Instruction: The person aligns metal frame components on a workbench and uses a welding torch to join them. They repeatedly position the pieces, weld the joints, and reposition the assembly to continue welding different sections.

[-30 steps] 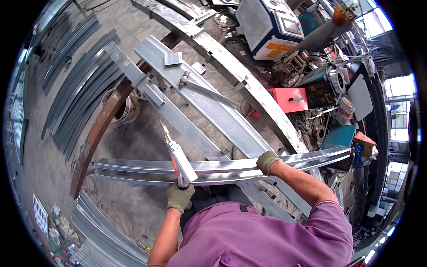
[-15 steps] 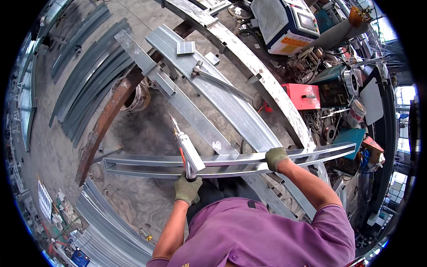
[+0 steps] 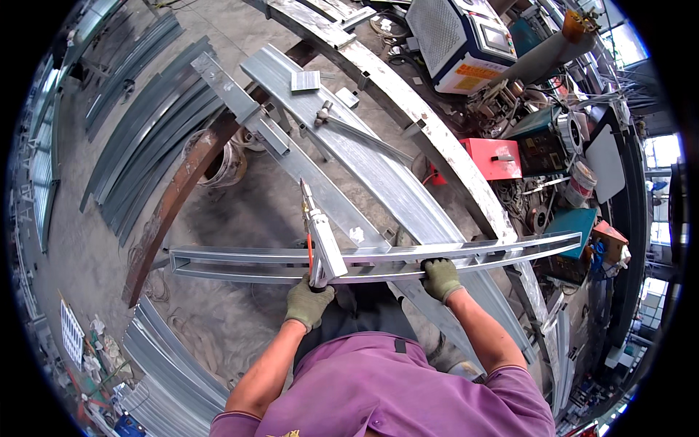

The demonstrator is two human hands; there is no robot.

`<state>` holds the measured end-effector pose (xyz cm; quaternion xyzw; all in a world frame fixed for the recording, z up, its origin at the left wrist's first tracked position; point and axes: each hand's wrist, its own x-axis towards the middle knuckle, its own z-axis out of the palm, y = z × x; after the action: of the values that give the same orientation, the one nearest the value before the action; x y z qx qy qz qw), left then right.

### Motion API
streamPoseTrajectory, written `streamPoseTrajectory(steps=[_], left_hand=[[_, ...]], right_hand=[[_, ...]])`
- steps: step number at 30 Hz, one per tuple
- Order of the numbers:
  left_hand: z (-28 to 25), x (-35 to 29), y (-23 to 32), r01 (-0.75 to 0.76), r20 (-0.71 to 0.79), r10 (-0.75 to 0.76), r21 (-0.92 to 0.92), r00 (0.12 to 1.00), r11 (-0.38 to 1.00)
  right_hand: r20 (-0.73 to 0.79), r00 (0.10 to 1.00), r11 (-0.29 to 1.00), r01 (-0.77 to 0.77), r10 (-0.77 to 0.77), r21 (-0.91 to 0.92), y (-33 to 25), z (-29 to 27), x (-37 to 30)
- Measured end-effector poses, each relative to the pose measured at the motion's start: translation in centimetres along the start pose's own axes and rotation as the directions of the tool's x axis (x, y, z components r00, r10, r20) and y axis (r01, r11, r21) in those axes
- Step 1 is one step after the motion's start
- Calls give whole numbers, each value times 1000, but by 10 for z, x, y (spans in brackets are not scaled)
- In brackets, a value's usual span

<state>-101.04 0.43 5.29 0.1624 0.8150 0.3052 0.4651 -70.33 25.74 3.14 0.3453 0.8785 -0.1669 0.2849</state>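
Observation:
A long, narrow metal frame of two shiny rails lies crosswise just in front of my body. My gloved left hand is wrapped round the grip of a pale handheld welding gun. The gun crosses above the frame, its thin nozzle pointing away from me. My gloved right hand grips the frame's nearer rail, right of the gun; its thumb is hidden. Beyond the frame, a hammer and a small ridged metal piece rest on a wide steel channel.
A rusty beam and a long pale beam support the metal pieces. Curved channels lie stacked on the floor at left, near a bucket. At right stand a red box and a white-and-blue machine.
My right hand has moved left along the frame and nearer to me, onto the nearer rail. The welding gun has shifted slightly right, still in my left hand.

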Motion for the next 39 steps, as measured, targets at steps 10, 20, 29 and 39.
streamPoseTrajectory(steps=[10, 20, 29, 39], left_hand=[[18, -17, 18, 31, -175, -37, -37, 984, 999], [38, -18, 37, -19, -246, -17, -140, 969, 990], [76, -22, -5, -50, -367, -114, -409, 923, 911], [72, -41, -2, 38, -284, -361, -737, 888, 675]], right_hand=[[266, 956, 987, 95, -127, 133, 30, -43, 8], [293, 939, 976, 132, -178, 171, 68, -36, 48], [189, 961, 964, 160, -202, 215, 72, -21, 73], [-162, 927, 926, 295, -337, -237, 18, 0, -9]])
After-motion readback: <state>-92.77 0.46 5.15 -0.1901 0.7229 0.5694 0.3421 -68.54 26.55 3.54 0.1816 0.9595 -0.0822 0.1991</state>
